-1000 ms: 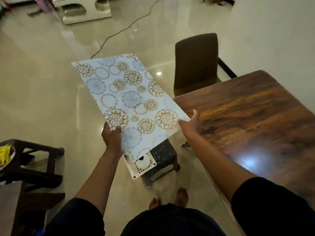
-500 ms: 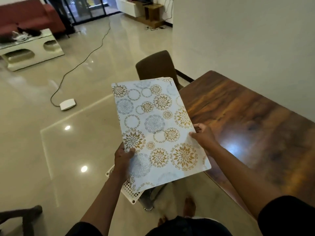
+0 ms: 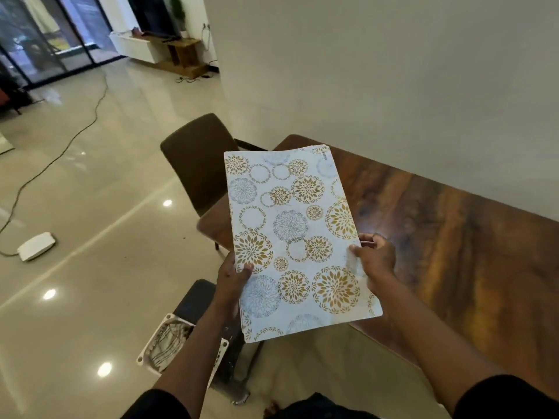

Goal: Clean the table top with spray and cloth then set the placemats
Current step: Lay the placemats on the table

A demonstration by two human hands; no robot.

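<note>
Above the near corner of the wooden surface (image 3: 438, 225), a stack of placemats (image 3: 296, 240) is held up in the air, tilted toward the camera, its far end over the surface and its near end over the floor (image 3: 90, 237). The top mat is pale with gold and blue-grey flower circles (layered edges show at the far end and at the near left corner, so more than one mat is there). The left hand (image 3: 231, 278) grips the left long edge, thumb on the printed face and fingers curled underneath. The right hand (image 3: 375, 260) grips the right long edge, thumb on top and fingers wrapped behind.

A brown chair (image 3: 196, 164) stands at the end of the surface, its back toward the camera. Below the left forearm a white perforated basket (image 3: 163, 343) sits beside a dark stool (image 3: 193, 300). A cable (image 3: 60, 140) runs across the glossy floor to a white box (image 3: 36, 245) at the left.
</note>
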